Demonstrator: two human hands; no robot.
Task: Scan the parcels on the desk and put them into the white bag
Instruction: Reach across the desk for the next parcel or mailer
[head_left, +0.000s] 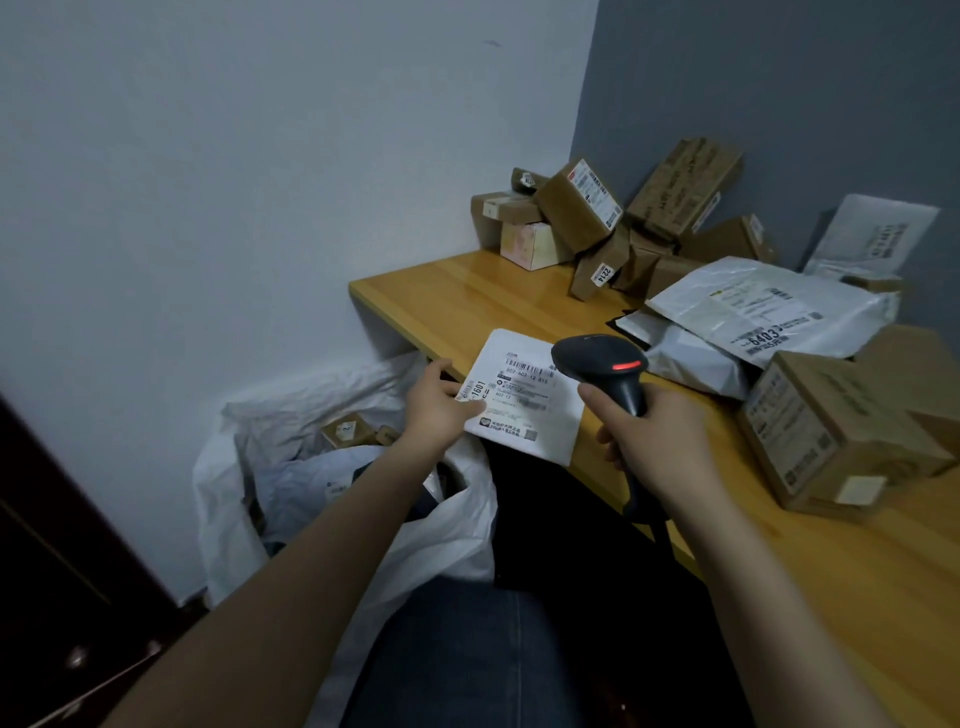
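My left hand (440, 402) pinches the left edge of a flat white parcel (524, 410) with a barcode label, held over the desk's front left corner. My right hand (657, 436) grips a black handheld scanner (602, 364), its red light lit, with the head just right of the parcel's label. The white bag (332, 467) stands open on the floor to the left of the desk, with several parcels inside it.
On the wooden desk (467, 296) a heap of brown cardboard boxes (613, 218) sits in the back corner. White poly mailers (769, 312) lie at mid right. A large brown box (836, 426) stands by my right hand. A dark door (57, 545) is at far left.
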